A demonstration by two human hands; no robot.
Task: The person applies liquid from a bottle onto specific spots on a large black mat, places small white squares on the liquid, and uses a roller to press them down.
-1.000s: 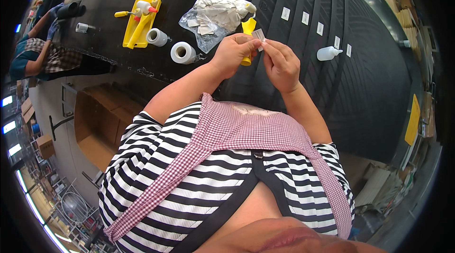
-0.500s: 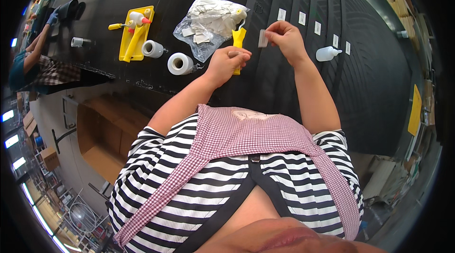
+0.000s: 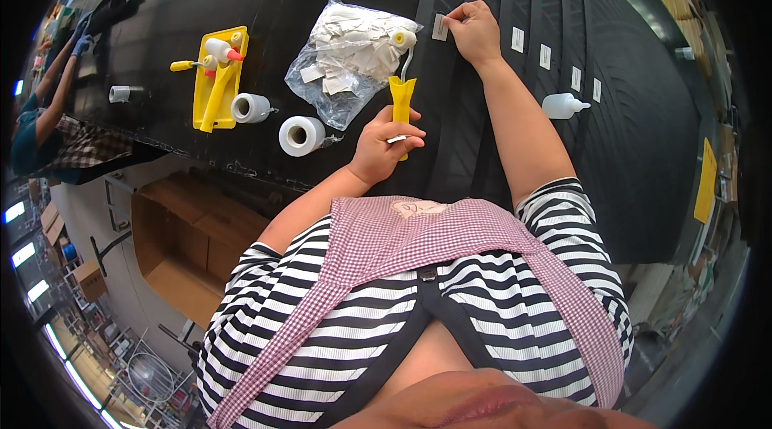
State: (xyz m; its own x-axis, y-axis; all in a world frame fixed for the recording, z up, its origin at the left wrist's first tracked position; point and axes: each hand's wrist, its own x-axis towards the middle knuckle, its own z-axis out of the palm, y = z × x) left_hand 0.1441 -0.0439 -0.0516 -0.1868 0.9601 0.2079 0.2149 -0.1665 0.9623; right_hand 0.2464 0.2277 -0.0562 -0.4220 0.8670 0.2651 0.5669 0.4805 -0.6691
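1. The left hand is closed in a fist around the yellow handle of a small paint roller, fingers curled tight over the grip; the roller's white head lies far of the hand, against a clear plastic bag.
2. The right hand reaches far across the black ribbed sheet, its fingertips pressed together on a small white label that lies flat on the sheet, just left of the hand.
3. More white labels sit in a row on the ribs to the right of that hand, well apart from one another.
4. The clear plastic bag holds a heap of white paper pieces.
5. Two white tape rolls lie left of the left hand, near the table's near edge.
6. A yellow tray further left holds a second roller.
7. A white squeeze bottle lies on its side to the right of the right forearm.
8. Another person works at the far left.
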